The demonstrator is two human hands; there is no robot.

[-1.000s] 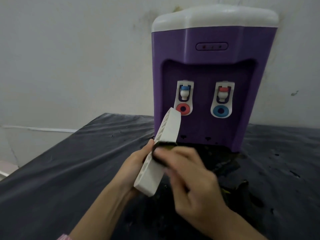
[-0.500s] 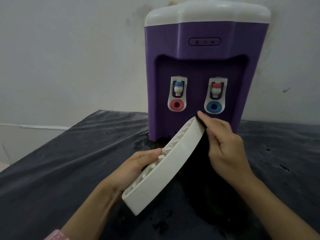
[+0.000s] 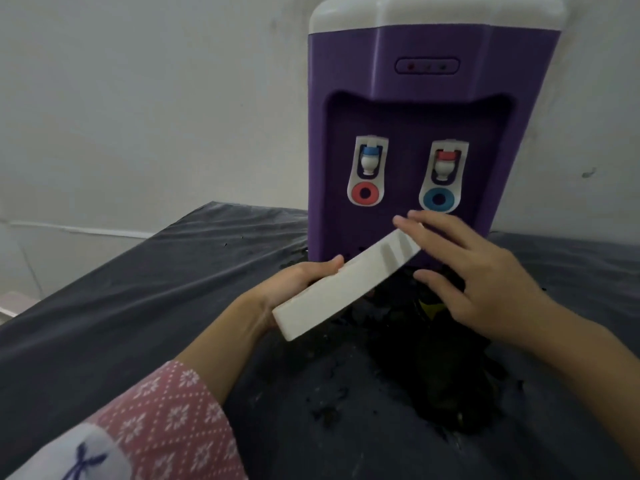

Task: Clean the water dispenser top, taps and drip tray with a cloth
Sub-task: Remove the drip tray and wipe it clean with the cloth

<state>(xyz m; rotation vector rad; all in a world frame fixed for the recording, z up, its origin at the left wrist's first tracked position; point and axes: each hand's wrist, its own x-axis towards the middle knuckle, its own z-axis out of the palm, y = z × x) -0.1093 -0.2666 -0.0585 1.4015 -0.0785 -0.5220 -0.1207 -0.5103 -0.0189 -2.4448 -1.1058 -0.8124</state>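
The purple water dispenser [image 3: 415, 81] with a white top [image 3: 433, 12] stands against the wall. It has a blue-capped tap [image 3: 369, 161] and a red-capped tap [image 3: 445, 164]. My left hand [image 3: 298, 285] grips the white drip tray [image 3: 339, 292] at its near left end, thumb on the upper edge, and holds it tilted in front of the dispenser's base. My right hand [image 3: 485, 282] hovers at the tray's far end with straight fingers spread over it, thumb below. A dark cloth with a yellow patch [image 3: 433, 306] lies bunched on the table under that hand.
The dispenser stands on a table covered with a black plastic sheet [image 3: 138, 306], with dark wet spots in front of the base. A pale wall [image 3: 156, 98] rises behind. The table's left edge runs diagonally at the left.
The tray has turned so its smooth side faces me, and it has moved closer to the dispenser's base. My right hand has opened over the tray's far end, with the cloth now below it.
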